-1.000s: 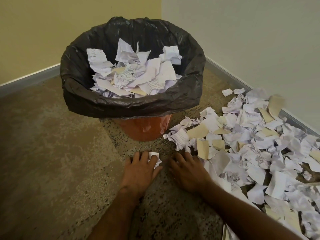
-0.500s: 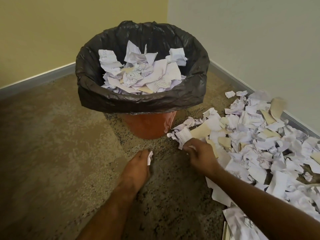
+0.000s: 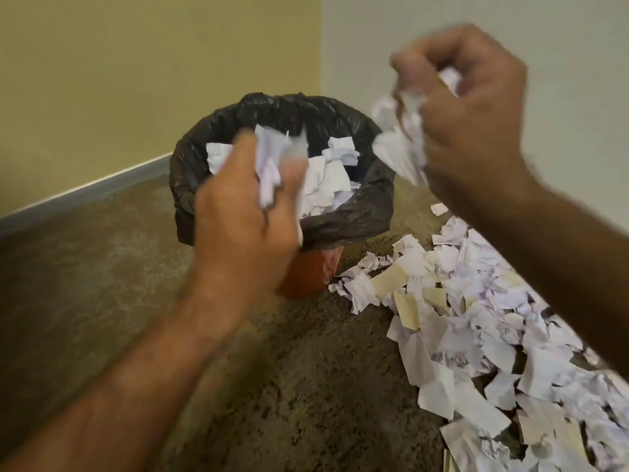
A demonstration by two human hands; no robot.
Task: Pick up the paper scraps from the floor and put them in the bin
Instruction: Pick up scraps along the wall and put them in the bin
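- The paper scraps [image 3: 493, 328] lie in a thick drift on the floor [image 3: 85, 284] along the right wall, reaching to just beside the foot of the bin [image 3: 306, 277]; plenty is left to gather, so the task looks far from done.
- More scraps already fill the bin, heaped up to about the level of the black liner [image 3: 357, 212] folded over its rim.
- The left hand [image 3: 245, 212] has its fingers curled round a small white wad [image 3: 269, 172], held in front of the bin's mouth, probably so that letting go drops it straight in.
- The right hand [image 3: 476, 107] grips a bigger crumpled bunch [image 3: 401, 144], with paper spilling below the fingers; it sits higher and to the right of the bin, seemingly not over the opening.
- Both forearms reach forward with backs of hands toward the camera, both blurred.
- Loose ends in the right bunch could flutter off outside the liner.
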